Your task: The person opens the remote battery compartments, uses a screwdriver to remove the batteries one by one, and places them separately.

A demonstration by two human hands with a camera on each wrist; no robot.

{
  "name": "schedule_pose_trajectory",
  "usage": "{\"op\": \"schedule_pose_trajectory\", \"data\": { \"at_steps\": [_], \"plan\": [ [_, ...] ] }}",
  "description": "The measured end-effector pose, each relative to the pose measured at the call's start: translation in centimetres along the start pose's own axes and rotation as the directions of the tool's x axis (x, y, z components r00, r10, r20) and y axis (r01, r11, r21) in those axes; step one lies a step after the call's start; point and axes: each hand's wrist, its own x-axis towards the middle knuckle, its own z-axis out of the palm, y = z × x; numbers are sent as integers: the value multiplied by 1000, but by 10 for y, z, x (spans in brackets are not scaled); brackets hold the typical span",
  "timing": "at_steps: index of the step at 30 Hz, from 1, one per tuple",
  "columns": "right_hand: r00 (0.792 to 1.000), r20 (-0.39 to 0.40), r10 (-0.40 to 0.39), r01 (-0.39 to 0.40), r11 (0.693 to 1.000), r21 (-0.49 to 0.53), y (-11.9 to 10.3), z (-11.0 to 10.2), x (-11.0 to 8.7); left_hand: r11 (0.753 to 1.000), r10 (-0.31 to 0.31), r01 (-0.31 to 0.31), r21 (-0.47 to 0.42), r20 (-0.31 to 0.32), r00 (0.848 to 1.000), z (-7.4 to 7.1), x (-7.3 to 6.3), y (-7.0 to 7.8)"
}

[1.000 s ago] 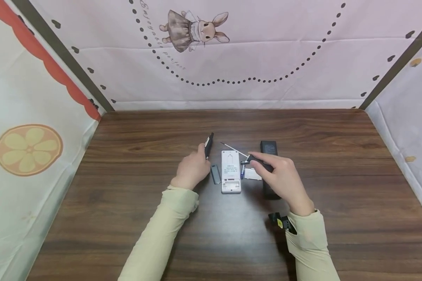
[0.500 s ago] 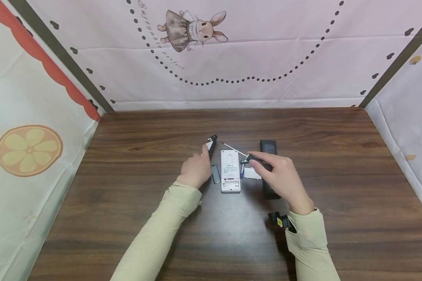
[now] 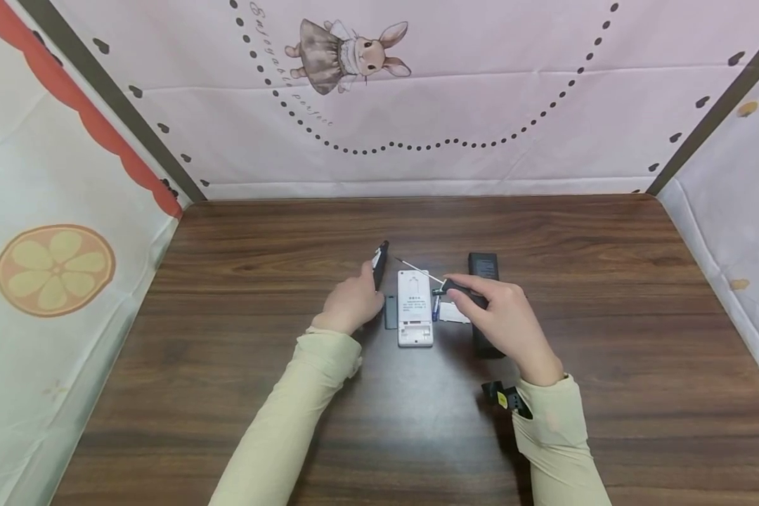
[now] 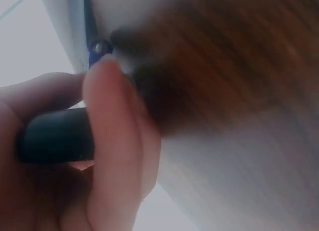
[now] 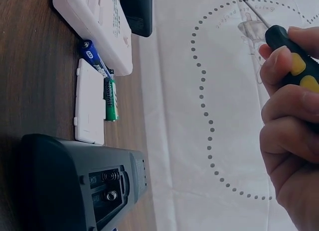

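My left hand (image 3: pixel 349 302) grips a slim black remote control (image 3: pixel 380 266) with a white label, its far end tilted up. In the left wrist view a dark rounded end (image 4: pixel 57 136) shows between the fingers, and a blurred blue piece (image 4: pixel 98 54) lies beyond the thumb. A screwdriver (image 5: pixel 298 64) with a dark green and yellow handle is held in my right hand (image 3: pixel 506 320), its thin shaft pointing up and left over the top of a white remote control (image 3: pixel 414 302). That remote lies back up with its battery bay uncovered.
A grey cover (image 3: pixel 390 313) lies left of the white remote. On its right are a blue battery (image 5: pixel 94 57), a green battery (image 5: pixel 111 99) and a white battery cover (image 5: pixel 89 104). A larger black remote (image 5: pixel 55 183) with an open battery bay lies under my right hand.
My left hand has shifted slightly right with the black remote, which has turned back and forth. The grey cover has straightened and now lies against the white remote. My right hand stays almost still.
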Motion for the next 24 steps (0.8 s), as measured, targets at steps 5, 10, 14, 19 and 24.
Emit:
{"op": "schedule_pose_trajectory", "data": {
  "at_steps": [5,10,14,19,24],
  "plan": [
    [1000,1,3,-3,1000,-16,0,1,2,977,6,1,-212,36,999,-8,-2,-10],
    [1000,-8,18,-18,999,-37,3,2,2,944,13,9,-330,65,998,-14,-6,-20],
    [999,-19,38,-39,998,-44,4,3,1,961,-25,43,-273,67,997,-10,-13,-25],
    [997,-23,70,-70,997,-27,5,1,0,990,-78,85,-114,66,995,-2,-20,-32],
    [996,-34,87,-87,996,-8,8,-2,1,994,-103,105,-42,35,994,0,-24,-36]
  ]
}}
